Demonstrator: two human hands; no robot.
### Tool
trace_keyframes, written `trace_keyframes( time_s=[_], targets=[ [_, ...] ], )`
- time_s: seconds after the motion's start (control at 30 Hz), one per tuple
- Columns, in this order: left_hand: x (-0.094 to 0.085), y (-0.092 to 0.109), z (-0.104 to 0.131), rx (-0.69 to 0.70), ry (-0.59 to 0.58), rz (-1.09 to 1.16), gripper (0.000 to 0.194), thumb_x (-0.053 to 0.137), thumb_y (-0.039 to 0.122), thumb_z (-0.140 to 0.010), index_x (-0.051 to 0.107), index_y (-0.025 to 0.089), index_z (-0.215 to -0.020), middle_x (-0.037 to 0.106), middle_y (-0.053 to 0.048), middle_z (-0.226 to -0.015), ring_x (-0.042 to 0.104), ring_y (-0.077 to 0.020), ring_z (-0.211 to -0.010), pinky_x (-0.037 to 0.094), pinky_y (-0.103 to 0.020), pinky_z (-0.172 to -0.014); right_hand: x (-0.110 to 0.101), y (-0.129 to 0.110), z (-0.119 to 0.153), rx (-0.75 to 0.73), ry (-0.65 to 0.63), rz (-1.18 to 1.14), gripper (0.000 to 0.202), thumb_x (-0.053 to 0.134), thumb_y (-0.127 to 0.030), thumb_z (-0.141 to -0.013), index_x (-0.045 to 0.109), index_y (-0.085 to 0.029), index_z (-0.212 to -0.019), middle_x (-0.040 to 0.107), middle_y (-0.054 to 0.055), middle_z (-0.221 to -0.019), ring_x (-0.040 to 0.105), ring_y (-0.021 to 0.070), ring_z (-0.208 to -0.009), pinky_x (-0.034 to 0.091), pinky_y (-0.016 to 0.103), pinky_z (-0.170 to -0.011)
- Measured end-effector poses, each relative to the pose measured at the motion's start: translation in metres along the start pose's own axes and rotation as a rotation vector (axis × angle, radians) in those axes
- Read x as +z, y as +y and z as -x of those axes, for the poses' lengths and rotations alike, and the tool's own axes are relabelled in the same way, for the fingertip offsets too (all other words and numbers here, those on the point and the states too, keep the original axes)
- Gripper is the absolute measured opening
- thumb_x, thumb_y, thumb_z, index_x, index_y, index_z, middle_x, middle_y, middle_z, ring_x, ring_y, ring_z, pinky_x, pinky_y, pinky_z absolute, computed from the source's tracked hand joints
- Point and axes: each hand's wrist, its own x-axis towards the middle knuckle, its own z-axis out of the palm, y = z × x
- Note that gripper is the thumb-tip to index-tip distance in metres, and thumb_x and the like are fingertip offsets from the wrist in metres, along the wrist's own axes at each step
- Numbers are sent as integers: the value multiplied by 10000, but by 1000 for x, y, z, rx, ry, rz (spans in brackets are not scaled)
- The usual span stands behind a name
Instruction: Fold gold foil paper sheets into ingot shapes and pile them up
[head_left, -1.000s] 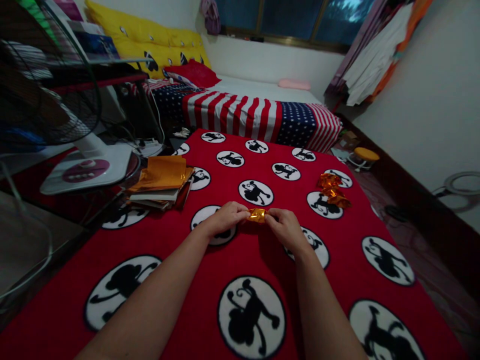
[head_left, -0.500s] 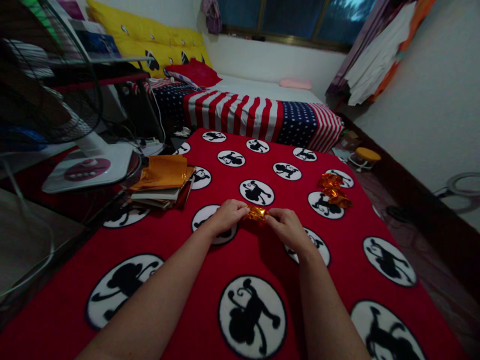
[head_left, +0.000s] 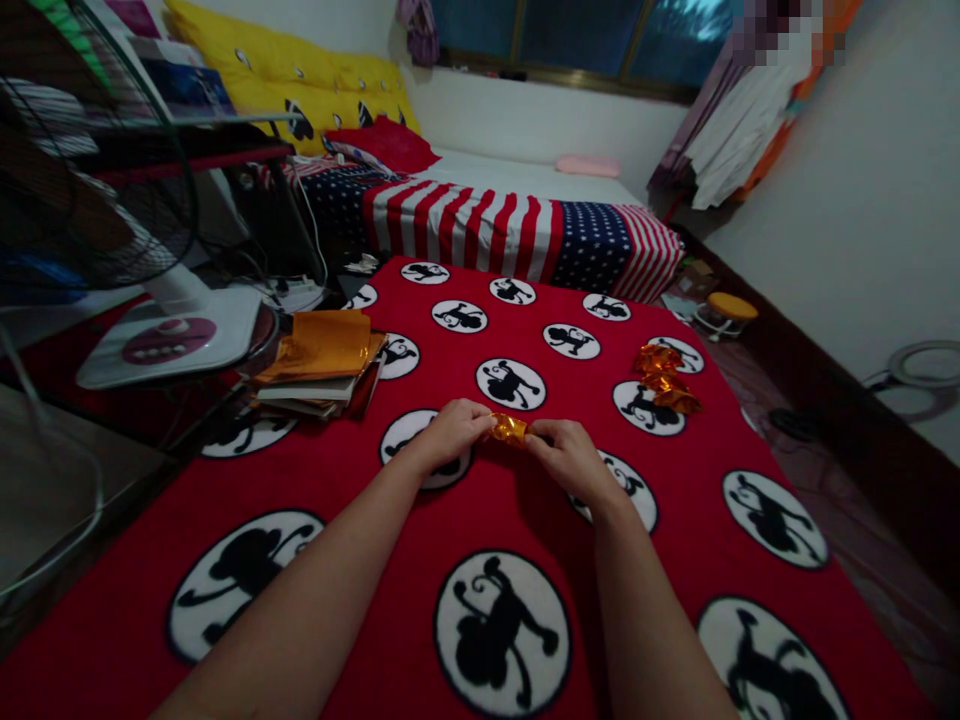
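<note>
Landmark: paper stack (head_left: 326,348). Gold foil piece (head_left: 509,429) lies to its right and nearer the wearer, above the red blanket (head_left: 517,515). Long axis roughly left-to-right, right end angled slightly toward the wearer. Left hand (head_left: 457,432): fingertips pinched on the left end. Right hand (head_left: 568,455): thumb and fingers pinched on the right end. Crumpled foil pieces (head_left: 664,380): well right of stack, on blanket. Fan base (head_left: 169,335): just left of stack.
</note>
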Motion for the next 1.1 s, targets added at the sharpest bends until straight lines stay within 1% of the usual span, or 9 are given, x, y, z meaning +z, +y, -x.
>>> trace_keyframes(
  time_s=[0.07,0.17,0.2,0.33,0.5,0.63,0.73,0.83,1.1],
  targets=[
    [0,0,0,-6,27,-26,274,426,336,-737,448,171,-520,417,24,-498,384,-111,-509,249,-248,-513,0,0,0,-7,3,-6,252,456,-250,-813,476,-194,-568,456,-28,-523,429,114,-520,216,247,-513],
    [-1,-1,0,26,-114,11,272,429,347,-731,468,167,-530,426,24,-503,390,-112,-510,256,-247,-510,1,0,-1,23,57,25,249,465,-243,-803,477,-194,-559,468,-23,-528,434,118,-532,222,249,-520],
    [-1,-1,0,23,-112,12,274,429,348,-729,472,167,-529,429,23,-502,393,-112,-512,257,-247,-510,1,0,-1,28,50,30,244,468,-242,-799,479,-193,-561,471,-23,-529,434,118,-532,222,249,-519],
    [0,1,0,-21,59,-48,278,432,341,-723,445,169,-505,412,24,-487,385,-110,-509,246,-250,-511,1,1,-1,13,-28,19,247,465,-256,-809,486,-194,-571,452,-33,-516,425,112,-513,214,251,-506],
    [-2,3,2,3,-151,96,324,461,406,-754,481,159,-546,440,24,-514,384,-104,-512,274,-236,-507,3,4,-2,74,45,12,251,481,-260,-787,479,-191,-546,445,-32,-498,409,107,-501,215,249,-497],
    [-2,1,1,-21,-80,126,452,404,524,-839,502,152,-602,453,19,-534,377,-102,-511,272,-231,-500,4,5,-1,183,66,-174,265,517,-330,-767,507,-187,-544,458,-32,-475,412,104,-468,236,231,-459],
    [0,-4,-1,-49,-11,180,499,369,579,-853,506,154,-631,423,31,-520,341,-96,-486,253,-229,-483,2,5,0,239,59,-417,241,581,-393,-730,609,-161,-670,558,-14,-545,454,104,-472,292,215,-446],
    [1,-10,-4,-51,61,181,520,355,599,-857,513,155,-637,402,38,-507,338,-99,-481,245,-231,-484,0,7,0,272,78,-584,289,627,-441,-711,631,-155,-754,543,-30,-516,446,96,-437,318,207,-427],
    [-1,-8,-1,-9,131,10,511,372,540,-874,513,152,-574,469,20,-519,416,-110,-521,279,-234,-528,8,13,-2,269,151,-627,446,542,-602,-794,607,-169,-705,532,-20,-501,444,96,-410,290,198,-391]
  ],
)
